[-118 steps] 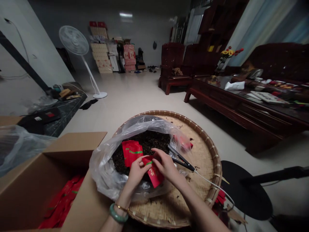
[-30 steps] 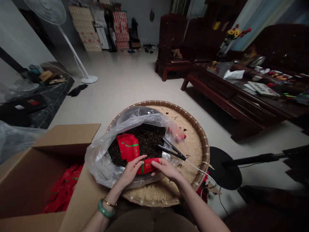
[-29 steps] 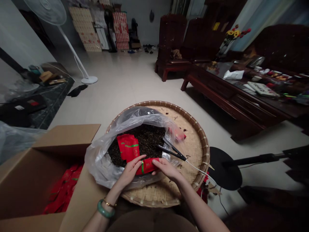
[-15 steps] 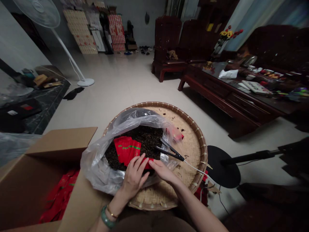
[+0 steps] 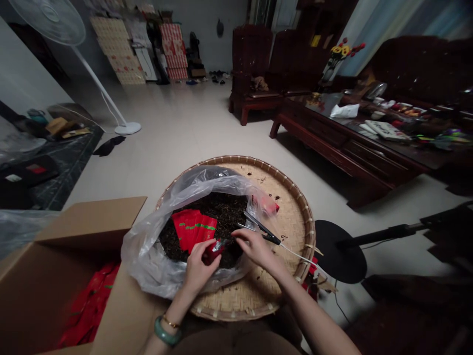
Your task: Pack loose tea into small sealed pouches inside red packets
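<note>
A clear plastic bag (image 5: 155,256) full of dark loose tea leaves (image 5: 225,217) lies on a round woven bamboo tray (image 5: 295,227). A small stack of red packets (image 5: 194,228) rests on the leaves. My left hand (image 5: 197,266) is closed around one red packet (image 5: 214,248) over the leaves. My right hand (image 5: 253,246) hovers just right of it, fingers spread, close to a black clamp-shaped tool (image 5: 258,228) with a white cord that lies across the bag's edge.
An open cardboard box (image 5: 48,276) with several red packets inside stands at my left. A dark wooden table (image 5: 343,143) and chairs fill the right side. A black fan base (image 5: 340,251) sits right of the tray. A white standing fan (image 5: 125,128) is far left.
Both hands held the red packet flat a second ago. Now my right hand has let go and shifted toward the black tool, while my left hand keeps the packet.
</note>
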`<state>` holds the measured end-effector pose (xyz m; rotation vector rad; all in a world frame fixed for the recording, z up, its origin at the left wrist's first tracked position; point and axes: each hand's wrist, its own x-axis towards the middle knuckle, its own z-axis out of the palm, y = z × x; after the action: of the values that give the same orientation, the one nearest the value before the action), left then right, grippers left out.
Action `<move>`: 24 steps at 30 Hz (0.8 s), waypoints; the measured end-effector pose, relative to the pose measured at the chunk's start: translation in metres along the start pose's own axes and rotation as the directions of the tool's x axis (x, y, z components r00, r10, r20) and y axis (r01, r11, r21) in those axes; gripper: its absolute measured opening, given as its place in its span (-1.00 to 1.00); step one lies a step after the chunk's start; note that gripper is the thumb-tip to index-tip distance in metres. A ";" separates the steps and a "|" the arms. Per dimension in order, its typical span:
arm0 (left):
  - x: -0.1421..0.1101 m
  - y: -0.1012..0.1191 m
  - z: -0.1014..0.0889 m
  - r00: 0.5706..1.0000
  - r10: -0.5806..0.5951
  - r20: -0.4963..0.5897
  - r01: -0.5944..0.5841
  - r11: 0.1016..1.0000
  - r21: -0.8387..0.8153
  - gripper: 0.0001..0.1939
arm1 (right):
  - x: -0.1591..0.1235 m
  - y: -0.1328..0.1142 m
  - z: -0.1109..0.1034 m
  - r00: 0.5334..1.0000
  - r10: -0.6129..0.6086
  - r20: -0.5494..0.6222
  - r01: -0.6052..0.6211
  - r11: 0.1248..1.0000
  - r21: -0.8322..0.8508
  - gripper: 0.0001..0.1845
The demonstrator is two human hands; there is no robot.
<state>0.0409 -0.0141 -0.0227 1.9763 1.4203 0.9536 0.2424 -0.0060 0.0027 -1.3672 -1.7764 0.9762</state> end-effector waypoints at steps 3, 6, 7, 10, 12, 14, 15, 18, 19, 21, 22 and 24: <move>0.000 -0.002 -0.002 0.998 -0.066 0.004 0.067 0.996 -0.052 -0.64 | 0.001 0.003 0.014 0.967 -0.062 0.246 0.172 0.871 -0.460 -0.61; -0.002 -0.006 -0.002 0.994 -0.113 0.009 0.113 0.987 -0.110 -0.61 | 0.003 0.002 0.034 0.955 0.028 0.296 0.199 0.681 -0.705 -0.66; -0.003 -0.007 -0.001 0.991 -0.132 0.015 0.133 0.982 -0.135 -0.60 | 0.004 0.001 0.040 0.956 0.046 0.289 0.193 0.642 -0.742 -0.70; -0.005 -0.010 -0.001 0.983 -0.183 0.026 0.184 0.958 -0.219 -0.58 | 0.007 0.002 0.050 0.957 0.061 0.285 0.194 0.597 -0.778 -0.78; -0.005 -0.010 0.000 0.979 -0.204 0.020 0.202 0.944 -0.262 -0.58 | 0.007 0.003 0.052 0.955 0.059 0.291 0.199 0.601 -0.774 -0.76; -0.005 -0.009 -0.001 0.977 -0.211 0.017 0.207 0.934 -0.292 -0.58 | 0.007 0.004 0.052 0.953 0.064 0.297 0.195 0.622 -0.759 -0.70; -0.004 -0.008 -0.001 0.978 -0.210 0.019 0.206 0.930 -0.303 -0.59 | 0.007 0.004 0.050 0.951 0.072 0.300 0.188 0.635 -0.749 -0.68; -0.004 -0.006 -0.003 0.979 -0.203 0.037 0.203 0.921 -0.333 -0.60 | 0.008 0.004 0.043 0.950 0.084 0.299 0.162 0.687 -0.708 -0.64; -0.004 -0.006 -0.004 0.978 -0.202 0.041 0.204 0.918 -0.340 -0.60 | 0.008 0.004 0.040 0.954 0.080 0.289 0.148 0.713 -0.686 -0.65; -0.004 -0.007 -0.006 0.977 -0.208 0.042 0.210 0.913 -0.350 -0.59 | 0.009 0.006 0.034 0.966 0.065 0.250 0.106 0.781 -0.616 -0.70; -0.005 -0.008 -0.007 0.976 -0.214 0.038 0.214 0.910 -0.354 -0.59 | 0.010 0.007 0.032 0.972 0.061 0.228 0.082 0.819 -0.568 -0.72; -0.005 -0.009 -0.008 0.974 -0.227 0.026 0.221 0.907 -0.359 -0.59 | 0.011 0.010 0.030 0.978 0.067 0.197 0.034 0.882 -0.470 -0.76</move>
<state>0.0286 -0.0164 -0.0262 1.5058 1.3347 1.0409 0.2189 0.0012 -0.0194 -1.6189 -2.2719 0.7386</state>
